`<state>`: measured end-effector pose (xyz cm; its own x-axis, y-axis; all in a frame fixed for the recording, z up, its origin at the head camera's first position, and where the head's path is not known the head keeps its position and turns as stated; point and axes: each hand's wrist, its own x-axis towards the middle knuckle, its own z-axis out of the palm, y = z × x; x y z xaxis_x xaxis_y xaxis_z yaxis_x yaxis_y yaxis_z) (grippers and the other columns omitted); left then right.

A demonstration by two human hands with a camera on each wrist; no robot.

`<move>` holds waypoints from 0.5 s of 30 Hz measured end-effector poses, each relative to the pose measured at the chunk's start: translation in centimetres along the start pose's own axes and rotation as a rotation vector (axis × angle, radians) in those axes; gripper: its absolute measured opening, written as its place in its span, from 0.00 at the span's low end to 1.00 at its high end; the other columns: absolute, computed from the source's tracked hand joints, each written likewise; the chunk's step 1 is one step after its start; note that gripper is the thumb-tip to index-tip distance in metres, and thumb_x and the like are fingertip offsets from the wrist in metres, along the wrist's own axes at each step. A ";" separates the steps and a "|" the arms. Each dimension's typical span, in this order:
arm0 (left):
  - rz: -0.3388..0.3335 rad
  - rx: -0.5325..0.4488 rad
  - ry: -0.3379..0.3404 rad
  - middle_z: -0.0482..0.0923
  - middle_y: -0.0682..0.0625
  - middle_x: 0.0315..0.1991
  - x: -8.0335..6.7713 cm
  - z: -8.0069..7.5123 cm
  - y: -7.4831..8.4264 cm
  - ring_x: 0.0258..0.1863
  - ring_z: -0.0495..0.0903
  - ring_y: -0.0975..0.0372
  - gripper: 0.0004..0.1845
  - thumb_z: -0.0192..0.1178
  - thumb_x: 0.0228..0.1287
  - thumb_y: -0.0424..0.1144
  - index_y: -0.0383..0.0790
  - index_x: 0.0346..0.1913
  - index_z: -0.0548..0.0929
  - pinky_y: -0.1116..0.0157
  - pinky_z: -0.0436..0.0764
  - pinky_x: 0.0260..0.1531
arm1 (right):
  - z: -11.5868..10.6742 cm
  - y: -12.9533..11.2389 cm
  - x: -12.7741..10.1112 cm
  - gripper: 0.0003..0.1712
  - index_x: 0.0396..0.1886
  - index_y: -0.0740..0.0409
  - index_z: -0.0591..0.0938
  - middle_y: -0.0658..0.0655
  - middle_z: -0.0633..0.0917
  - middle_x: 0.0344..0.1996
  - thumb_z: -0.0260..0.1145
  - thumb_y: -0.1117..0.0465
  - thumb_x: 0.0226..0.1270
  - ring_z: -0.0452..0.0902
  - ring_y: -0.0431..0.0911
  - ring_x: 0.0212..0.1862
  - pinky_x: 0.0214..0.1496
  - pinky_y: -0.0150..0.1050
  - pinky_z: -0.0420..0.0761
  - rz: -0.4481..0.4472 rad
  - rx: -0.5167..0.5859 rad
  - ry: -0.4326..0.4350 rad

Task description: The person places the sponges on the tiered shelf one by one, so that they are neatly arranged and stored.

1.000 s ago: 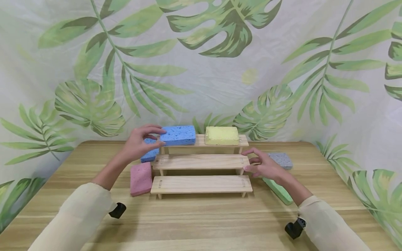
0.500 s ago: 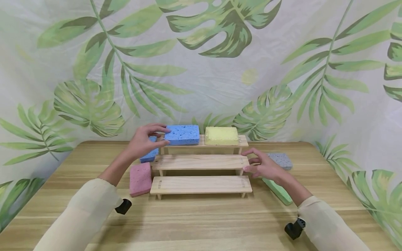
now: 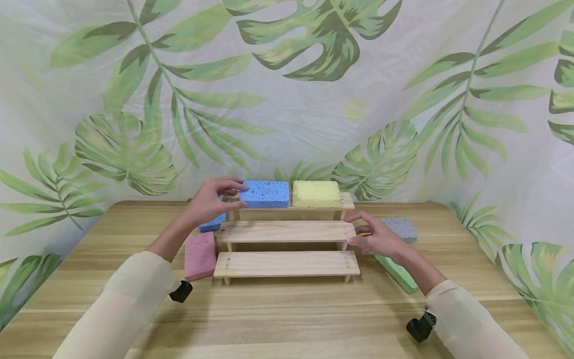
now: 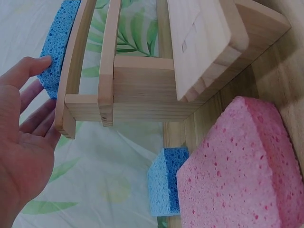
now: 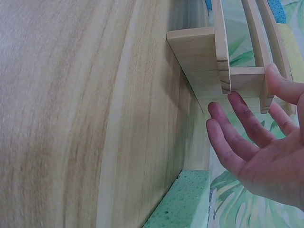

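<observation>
Left hand spread, fingertips pressing blue sponge on rack top step. Right hand open, steadying rack's right end. Overpush risks shoving yellow sponge off.

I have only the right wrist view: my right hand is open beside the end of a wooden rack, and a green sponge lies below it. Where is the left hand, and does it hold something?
Observer: The left hand is at the rack's other end. Its straight fingers touch the end of a blue sponge on the top shelf; it grips nothing.
Operator: Is that sponge alone on the shelf?
Observer: No, a yellow sponge lies right beside it.
Operator: What else is on the table on the left side?
Observer: A pink sponge lies flat by the rack's left end, with a second blue sponge behind it.
</observation>
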<state>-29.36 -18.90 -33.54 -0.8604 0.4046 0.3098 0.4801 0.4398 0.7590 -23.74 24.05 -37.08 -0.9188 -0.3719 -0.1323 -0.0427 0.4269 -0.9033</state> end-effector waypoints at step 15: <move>-0.017 0.003 -0.027 0.73 0.34 0.69 0.1 -0.3 0.2 0.61 0.79 0.41 0.21 0.72 0.65 0.31 0.28 0.59 0.84 0.44 0.77 0.62 | 0.1 -0.1 0.0 0.31 0.71 0.60 0.69 0.71 0.80 0.58 0.69 0.62 0.73 0.83 0.58 0.56 0.54 0.60 0.83 0.000 0.006 -0.001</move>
<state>-29.37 -19.01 -33.21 -0.8634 0.4189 0.2811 0.4660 0.4489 0.7624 -23.68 23.97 -37.00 -0.9186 -0.3723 -0.1327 -0.0401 0.4217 -0.9058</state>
